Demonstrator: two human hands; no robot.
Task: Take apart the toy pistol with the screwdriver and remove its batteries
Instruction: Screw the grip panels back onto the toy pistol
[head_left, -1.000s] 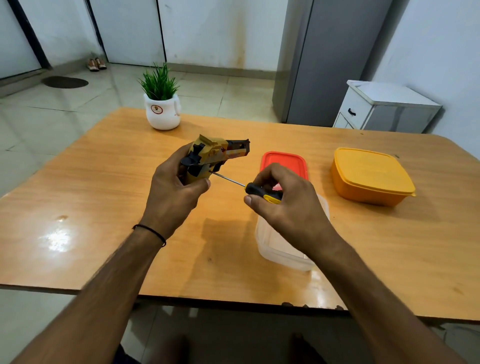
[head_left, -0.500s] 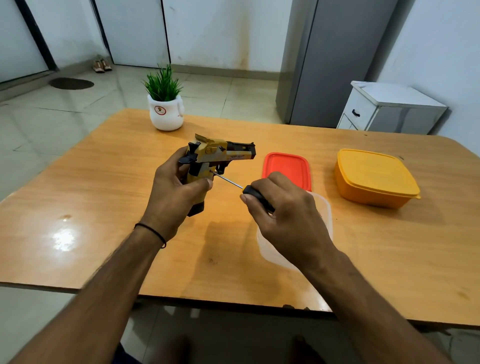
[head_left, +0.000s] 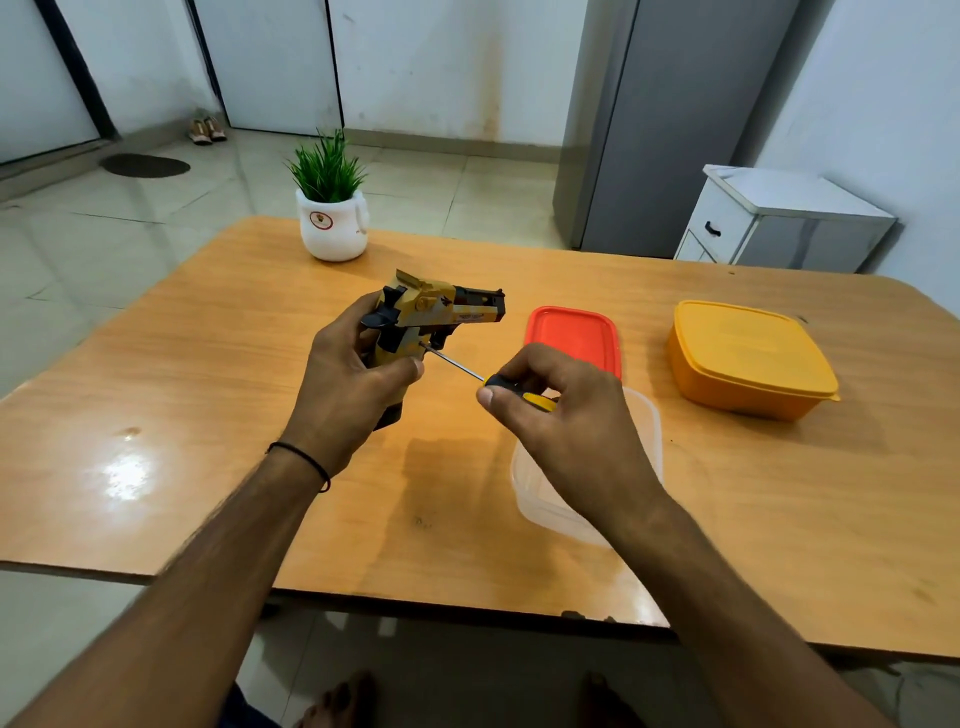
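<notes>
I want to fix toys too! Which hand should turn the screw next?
Probably the right hand: it grips the screwdriver, whose tip sits against the toy pistol. The left hand is full, holding that toy pistol.

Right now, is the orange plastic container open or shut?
Shut. The orange rectangular plastic container has its matching lid seated on top, covering it.

We count one toy pistol (head_left: 436, 317) and one screwdriver (head_left: 501, 383), and two hands: one left hand (head_left: 353, 384), one right hand (head_left: 561, 421). On the one surface (head_left: 208, 389) we count three plastic pieces: one clear tub (head_left: 535, 499), one red lid (head_left: 571, 338) and one yellow lidded box (head_left: 748, 358). We count one potted plant (head_left: 332, 223), two shoes (head_left: 207, 130) on the floor (head_left: 104, 249), one round mat (head_left: 145, 166) and one white cabinet (head_left: 769, 223).
</notes>
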